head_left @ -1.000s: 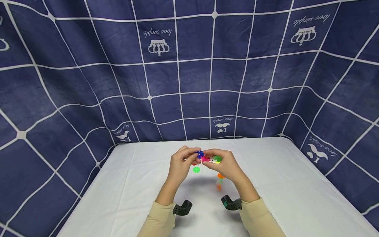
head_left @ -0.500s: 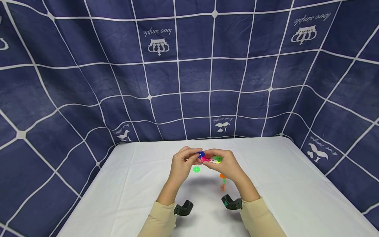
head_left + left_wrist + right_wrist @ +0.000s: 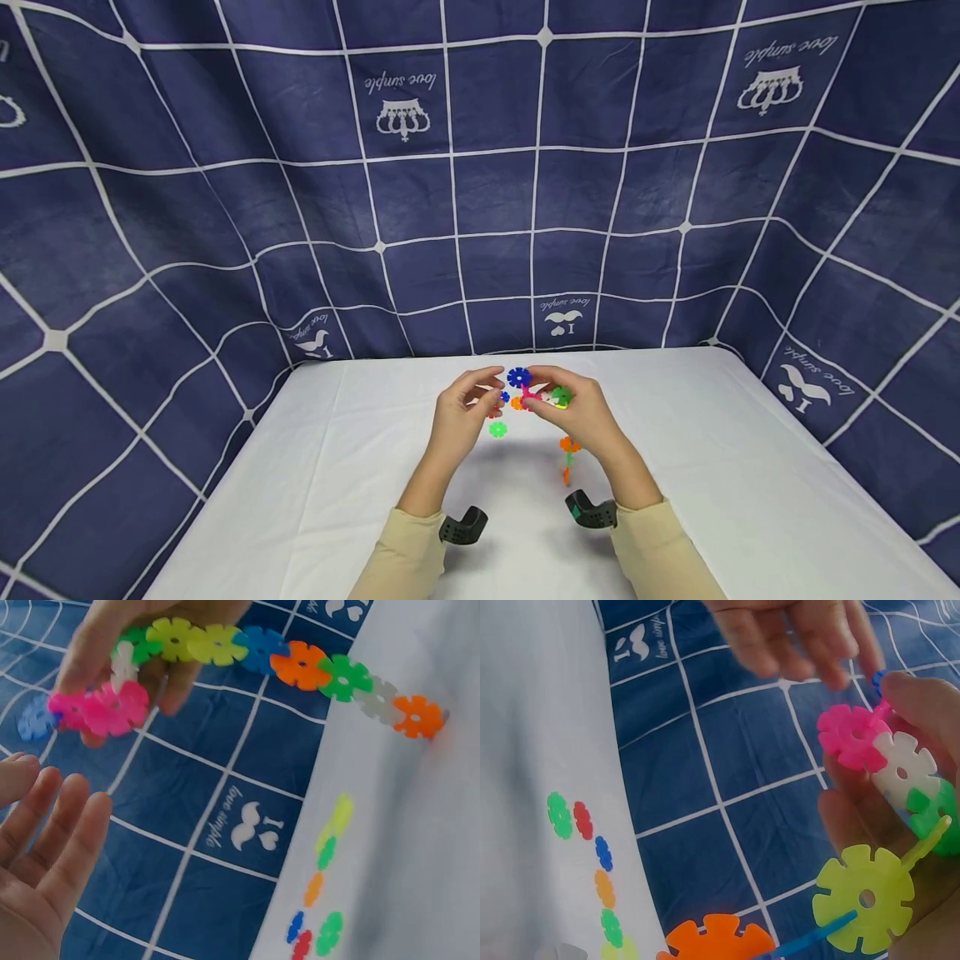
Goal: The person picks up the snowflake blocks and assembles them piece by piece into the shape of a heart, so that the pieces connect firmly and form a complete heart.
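Note:
My right hand [image 3: 581, 408] holds a chain of interlocking plastic snowflake discs above the table, thumb and fingers at its upper end. A blue disc [image 3: 518, 377] tops the chain, joined to pink discs [image 3: 116, 709]. White, green and yellow discs [image 3: 864, 898] follow inside the right hand. From there the chain hangs down to an orange disc [image 3: 418, 717] at its low end, close to the tabletop; whether it touches is unclear. My left hand [image 3: 457, 412] is just left of the blue disc, its fingers extended and apart from it, holding nothing.
Loose discs lie in a loose row on the white-covered table [image 3: 322, 467]: green [image 3: 498, 429], red [image 3: 583, 820], blue [image 3: 604, 853], orange [image 3: 605, 889] and several more. A blue checked curtain [image 3: 480, 267] rises behind the table and at its sides.
My left fingers have let go of the blue disc and parted from it. The right hand has shifted slightly right, with the blue disc now standing higher and in full view.

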A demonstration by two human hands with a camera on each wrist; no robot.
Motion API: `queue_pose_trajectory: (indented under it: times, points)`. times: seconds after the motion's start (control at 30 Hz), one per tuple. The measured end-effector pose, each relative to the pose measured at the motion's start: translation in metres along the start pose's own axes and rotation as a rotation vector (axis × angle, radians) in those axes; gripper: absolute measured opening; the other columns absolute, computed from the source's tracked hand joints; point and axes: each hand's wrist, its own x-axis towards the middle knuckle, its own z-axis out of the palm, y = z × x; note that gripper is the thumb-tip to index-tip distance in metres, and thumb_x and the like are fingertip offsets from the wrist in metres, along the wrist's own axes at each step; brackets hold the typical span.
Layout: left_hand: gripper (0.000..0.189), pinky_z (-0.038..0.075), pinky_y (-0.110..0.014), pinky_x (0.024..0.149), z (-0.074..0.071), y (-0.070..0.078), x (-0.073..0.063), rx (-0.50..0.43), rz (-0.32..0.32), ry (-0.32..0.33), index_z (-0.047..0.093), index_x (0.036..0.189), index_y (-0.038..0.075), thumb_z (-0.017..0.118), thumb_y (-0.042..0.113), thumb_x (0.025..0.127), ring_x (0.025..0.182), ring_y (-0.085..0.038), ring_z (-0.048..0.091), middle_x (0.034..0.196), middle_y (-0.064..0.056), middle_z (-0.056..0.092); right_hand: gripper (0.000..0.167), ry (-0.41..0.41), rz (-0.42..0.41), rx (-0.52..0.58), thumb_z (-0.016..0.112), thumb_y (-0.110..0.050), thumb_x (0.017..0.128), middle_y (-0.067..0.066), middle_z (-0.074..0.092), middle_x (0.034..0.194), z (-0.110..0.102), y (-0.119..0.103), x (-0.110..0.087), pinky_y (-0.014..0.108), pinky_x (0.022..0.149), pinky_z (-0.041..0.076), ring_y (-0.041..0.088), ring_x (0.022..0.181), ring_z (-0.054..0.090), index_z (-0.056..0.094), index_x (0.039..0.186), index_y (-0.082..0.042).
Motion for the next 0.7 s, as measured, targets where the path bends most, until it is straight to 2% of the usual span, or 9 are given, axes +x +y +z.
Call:
queue_pose_trajectory:
  times: [0.1,0.17,0.37,0.53,0.7]
  points:
    - [0.029,0.063,-0.038,0.071,-0.001,-0.008,0.001,0.028,-0.049,0.016,0.071,0.120,0.010,0.069,0.003,0.092,0.079,-0.029,0.070,0.103,-0.017,0.069,0.050,0.021,0.000,0.008,0.082,-0.017,0.084,0.003,0.075,0.107,0.000,0.002,0.001,0.025,0.078,0.059,0.018,0.093,0.070,0.065,0.131,-0.020]
    - [0.028,0.063,-0.038,0.071,-0.002,-0.013,0.001,0.044,-0.079,0.023,0.071,0.119,0.011,0.069,0.004,0.092,0.080,-0.028,0.070,0.103,-0.016,0.070,0.054,0.037,-0.009,0.012,0.081,-0.018,0.084,0.003,0.076,0.106,-0.001,0.002,0.001,0.025,0.078,0.059,0.018,0.093,0.070,0.062,0.135,-0.022]
    - [0.027,0.059,-0.022,0.067,-0.003,-0.038,0.001,0.116,-0.149,0.033,0.070,0.120,0.007,0.068,0.005,0.092,0.080,-0.024,0.069,0.102,-0.015,0.071,0.053,0.058,-0.032,0.031,0.079,-0.019,0.087,0.007,0.076,0.104,-0.004,0.003,0.001,0.024,0.078,0.059,0.020,0.091,0.072,0.061,0.136,-0.025]
    - [0.026,0.056,-0.020,0.075,-0.002,-0.057,-0.002,0.241,-0.181,0.006,0.071,0.117,0.011,0.069,0.007,0.092,0.087,-0.021,0.068,0.102,-0.011,0.073,0.052,0.068,-0.031,0.051,0.078,-0.018,0.088,0.008,0.075,0.104,-0.004,0.005,0.002,0.023,0.076,0.059,0.020,0.090,0.072,0.061,0.137,-0.024]
    - [0.028,0.055,-0.027,0.083,-0.001,-0.073,-0.006,0.314,-0.175,-0.054,0.071,0.117,0.008,0.070,0.005,0.090,0.094,-0.024,0.067,0.105,-0.014,0.073,0.052,0.083,-0.024,0.060,0.078,-0.019,0.087,0.007,0.075,0.105,-0.006,0.005,0.001,0.023,0.074,0.060,0.016,0.088,0.071,0.061,0.137,-0.021]
